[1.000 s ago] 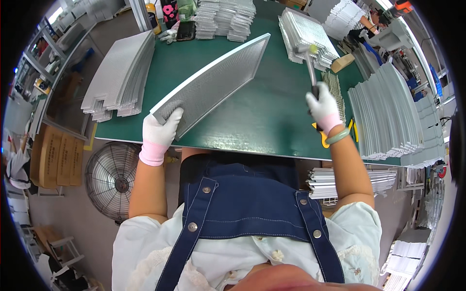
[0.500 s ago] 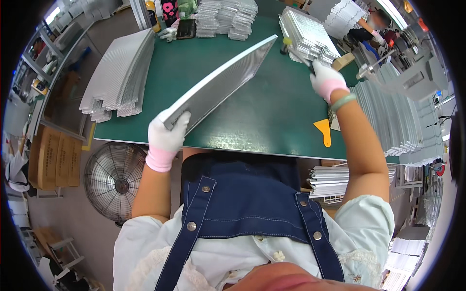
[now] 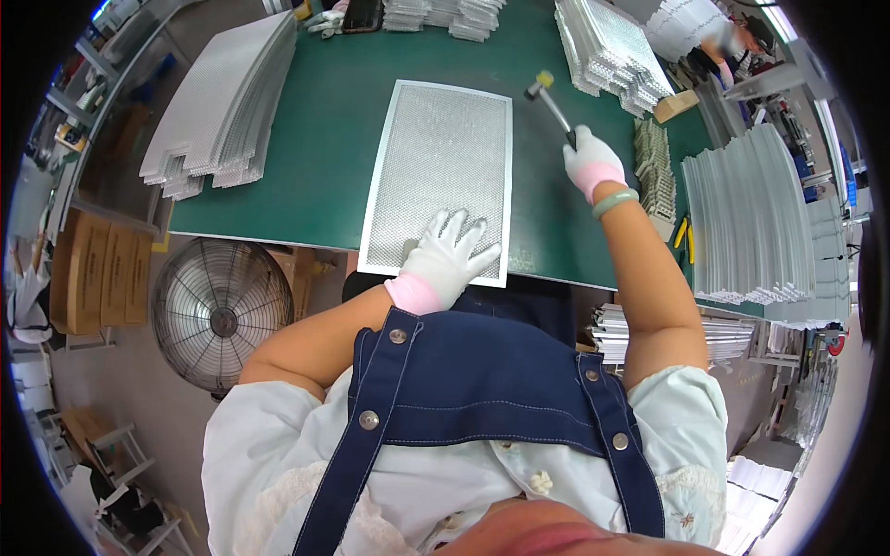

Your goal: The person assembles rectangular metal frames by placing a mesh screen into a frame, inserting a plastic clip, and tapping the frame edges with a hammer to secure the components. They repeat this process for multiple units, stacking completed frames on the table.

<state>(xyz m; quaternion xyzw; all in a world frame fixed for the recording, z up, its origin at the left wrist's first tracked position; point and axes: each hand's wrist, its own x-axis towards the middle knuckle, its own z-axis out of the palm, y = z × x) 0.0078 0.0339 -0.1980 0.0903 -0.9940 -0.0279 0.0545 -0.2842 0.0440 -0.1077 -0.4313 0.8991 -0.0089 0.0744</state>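
A framed metal mesh panel [image 3: 443,157] lies flat on the green table [image 3: 324,139], its near end at the table's front edge. My left hand [image 3: 447,252], in a white glove with a pink cuff, rests on the panel's near end. Its fingers are spread and grip nothing. To the panel's right, my gloved right hand [image 3: 591,159] is closed around the dark handle of a small hammer [image 3: 553,109]. The hammer's head, yellow at one end and dark at the other, is up and to the left of that hand, apart from the panel.
Mesh sheets [image 3: 222,102] are stacked at left, with more sheets [image 3: 616,51] at the far right. Beside my right forearm are narrow strips [image 3: 654,167], yellow-handled pliers [image 3: 684,236] and a row of metal panels [image 3: 751,218]. A floor fan [image 3: 222,320] stands below the table's left front.
The panel, raised and tilted in my left hand before, now lies flat. My left hand has let go its edge and spread on top. My right hand has moved left and nearer with the hammer.
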